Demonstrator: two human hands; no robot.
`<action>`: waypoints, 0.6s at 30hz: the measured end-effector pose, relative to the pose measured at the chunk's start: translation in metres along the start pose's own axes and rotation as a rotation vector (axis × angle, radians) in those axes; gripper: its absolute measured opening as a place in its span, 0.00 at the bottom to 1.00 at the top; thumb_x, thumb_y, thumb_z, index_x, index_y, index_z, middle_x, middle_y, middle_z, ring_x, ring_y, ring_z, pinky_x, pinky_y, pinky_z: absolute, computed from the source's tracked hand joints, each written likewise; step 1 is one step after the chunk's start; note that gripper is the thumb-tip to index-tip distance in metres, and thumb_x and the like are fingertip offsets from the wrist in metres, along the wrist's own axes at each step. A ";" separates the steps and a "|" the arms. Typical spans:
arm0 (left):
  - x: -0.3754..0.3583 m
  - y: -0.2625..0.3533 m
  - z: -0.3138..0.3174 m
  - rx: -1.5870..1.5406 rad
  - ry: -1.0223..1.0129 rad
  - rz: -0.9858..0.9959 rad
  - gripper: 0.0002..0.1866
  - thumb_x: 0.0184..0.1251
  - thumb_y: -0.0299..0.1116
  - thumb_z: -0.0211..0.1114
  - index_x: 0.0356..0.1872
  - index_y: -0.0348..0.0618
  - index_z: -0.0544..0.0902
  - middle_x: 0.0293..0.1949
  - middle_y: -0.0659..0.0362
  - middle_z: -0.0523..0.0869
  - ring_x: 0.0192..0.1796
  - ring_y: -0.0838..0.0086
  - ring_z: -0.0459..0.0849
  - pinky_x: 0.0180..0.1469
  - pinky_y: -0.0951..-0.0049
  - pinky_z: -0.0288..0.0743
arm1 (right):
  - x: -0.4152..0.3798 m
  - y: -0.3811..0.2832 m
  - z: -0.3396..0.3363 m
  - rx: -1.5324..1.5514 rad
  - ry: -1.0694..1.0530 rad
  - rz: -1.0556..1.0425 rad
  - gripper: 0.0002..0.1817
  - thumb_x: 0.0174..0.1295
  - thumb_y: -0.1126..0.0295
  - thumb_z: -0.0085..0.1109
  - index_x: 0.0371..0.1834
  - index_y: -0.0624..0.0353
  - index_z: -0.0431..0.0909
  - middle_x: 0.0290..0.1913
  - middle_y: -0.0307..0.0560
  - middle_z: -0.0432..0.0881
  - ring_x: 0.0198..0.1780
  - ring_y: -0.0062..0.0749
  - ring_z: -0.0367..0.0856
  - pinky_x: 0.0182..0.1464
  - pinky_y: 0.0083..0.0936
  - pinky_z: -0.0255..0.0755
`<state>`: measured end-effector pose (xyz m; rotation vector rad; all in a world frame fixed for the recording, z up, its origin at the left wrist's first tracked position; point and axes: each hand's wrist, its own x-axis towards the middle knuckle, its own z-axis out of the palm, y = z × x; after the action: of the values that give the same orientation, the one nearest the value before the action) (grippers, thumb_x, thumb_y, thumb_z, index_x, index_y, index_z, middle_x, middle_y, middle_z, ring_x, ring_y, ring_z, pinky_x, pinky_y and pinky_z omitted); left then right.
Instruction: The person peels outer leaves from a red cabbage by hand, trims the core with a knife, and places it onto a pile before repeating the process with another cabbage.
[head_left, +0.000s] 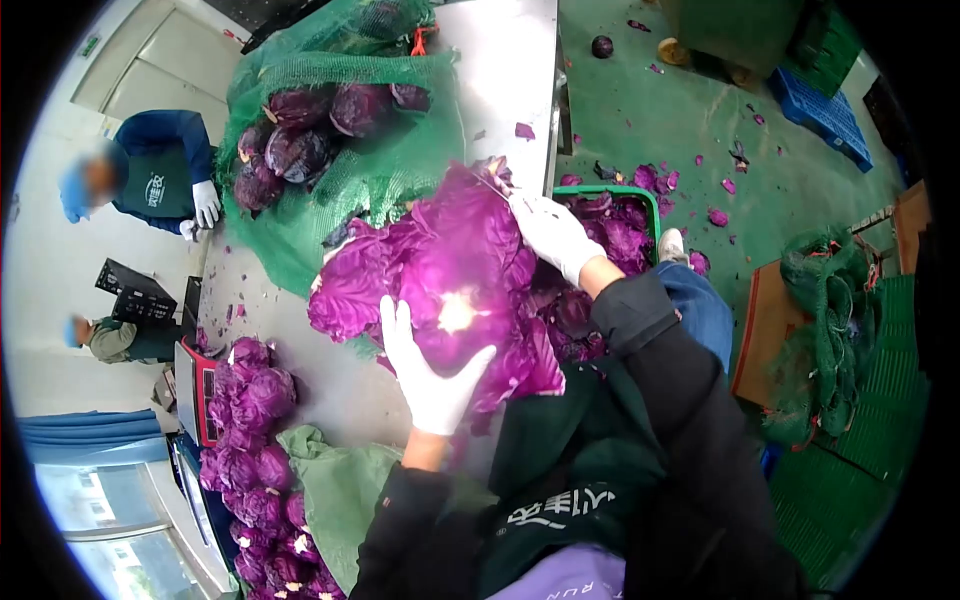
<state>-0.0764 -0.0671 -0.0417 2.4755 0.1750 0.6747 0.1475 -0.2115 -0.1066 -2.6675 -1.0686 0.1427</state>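
Centrally, cabbage [455, 312]: above the bench [500, 60], before the person's body, its pale stem end up.
Leaves [350, 280]: spread wide around the head; the step in hand looks like handling these loose outer layers.
Left grip: the left hand [425, 372], gloved, has the cabbage's near side between thumb and fingers.
Right grip: the right hand [555, 235], gloved, is at the upper leaf edge; whether it is closed on leaf or on a tool, I cannot tell.
Next move: judging by the splayed layers, it calls for steady left-hand support and care not to tear into the head.
Net [400, 155]: beyond, with dark cabbages inside.
Crate [657, 215]: on the right, filled with purple leaves.
Pile [265, 395]: more cabbages, on the left.
Co-worker [155, 180]: across, gloved hands near the bench edge.
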 end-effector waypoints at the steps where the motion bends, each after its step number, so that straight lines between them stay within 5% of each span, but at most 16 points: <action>1: -0.003 0.000 -0.002 -0.001 -0.019 0.001 0.60 0.42 0.36 0.85 0.77 0.37 0.56 0.79 0.42 0.53 0.80 0.49 0.52 0.80 0.51 0.47 | -0.011 -0.005 0.000 -0.029 0.429 -0.120 0.17 0.67 0.70 0.49 0.53 0.65 0.79 0.52 0.56 0.84 0.55 0.42 0.83 0.58 0.32 0.78; 4: 0.012 -0.002 -0.009 0.020 -0.072 0.103 0.59 0.41 0.40 0.86 0.75 0.40 0.59 0.78 0.41 0.53 0.80 0.46 0.51 0.79 0.47 0.47 | -0.041 -0.035 -0.031 0.629 0.310 0.021 0.21 0.71 0.66 0.49 0.64 0.61 0.74 0.55 0.57 0.83 0.58 0.43 0.82 0.62 0.29 0.75; 6: 0.036 0.001 -0.032 0.103 -0.178 0.270 0.56 0.41 0.42 0.86 0.73 0.42 0.62 0.78 0.40 0.53 0.80 0.43 0.51 0.78 0.44 0.48 | -0.052 -0.040 -0.015 0.583 0.508 -0.080 0.22 0.74 0.62 0.48 0.68 0.58 0.72 0.51 0.55 0.83 0.49 0.42 0.84 0.53 0.30 0.78; 8: 0.073 -0.003 -0.043 0.082 -0.321 0.417 0.43 0.45 0.44 0.84 0.61 0.42 0.71 0.77 0.38 0.57 0.79 0.43 0.54 0.78 0.45 0.48 | -0.062 -0.049 -0.013 0.601 0.545 -0.060 0.24 0.76 0.60 0.50 0.71 0.56 0.70 0.41 0.54 0.84 0.38 0.40 0.86 0.42 0.30 0.79; 10: 0.099 -0.018 -0.027 -0.057 -0.408 0.214 0.47 0.49 0.44 0.83 0.69 0.41 0.66 0.72 0.39 0.65 0.78 0.46 0.59 0.77 0.49 0.55 | -0.070 -0.056 -0.017 0.677 0.473 0.073 0.26 0.75 0.60 0.52 0.73 0.57 0.69 0.30 0.53 0.82 0.27 0.38 0.83 0.32 0.30 0.76; 12: 0.111 -0.024 -0.016 -0.398 -0.582 -0.142 0.46 0.57 0.39 0.79 0.73 0.38 0.61 0.67 0.47 0.71 0.75 0.60 0.65 0.77 0.60 0.58 | -0.075 -0.060 -0.018 0.726 0.465 0.216 0.27 0.74 0.61 0.54 0.74 0.57 0.68 0.21 0.50 0.78 0.20 0.36 0.78 0.24 0.30 0.71; 13: 0.111 -0.033 -0.012 -0.440 -0.534 -0.139 0.45 0.58 0.37 0.77 0.74 0.38 0.61 0.68 0.48 0.71 0.75 0.60 0.65 0.77 0.61 0.58 | -0.079 -0.062 -0.001 0.796 0.538 0.249 0.26 0.75 0.63 0.54 0.74 0.56 0.68 0.14 0.44 0.71 0.13 0.33 0.70 0.19 0.31 0.65; 18: 0.088 -0.047 -0.017 -0.576 -0.357 -0.195 0.39 0.59 0.29 0.73 0.72 0.36 0.65 0.70 0.50 0.70 0.75 0.62 0.65 0.79 0.61 0.54 | -0.152 -0.107 -0.030 1.339 0.356 0.164 0.23 0.76 0.64 0.52 0.69 0.64 0.70 0.41 0.50 0.85 0.35 0.25 0.82 0.40 0.23 0.77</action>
<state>-0.0077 0.0033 -0.0180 1.9460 0.0694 0.1568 -0.0283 -0.2479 -0.0491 -1.4543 -0.3552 0.2737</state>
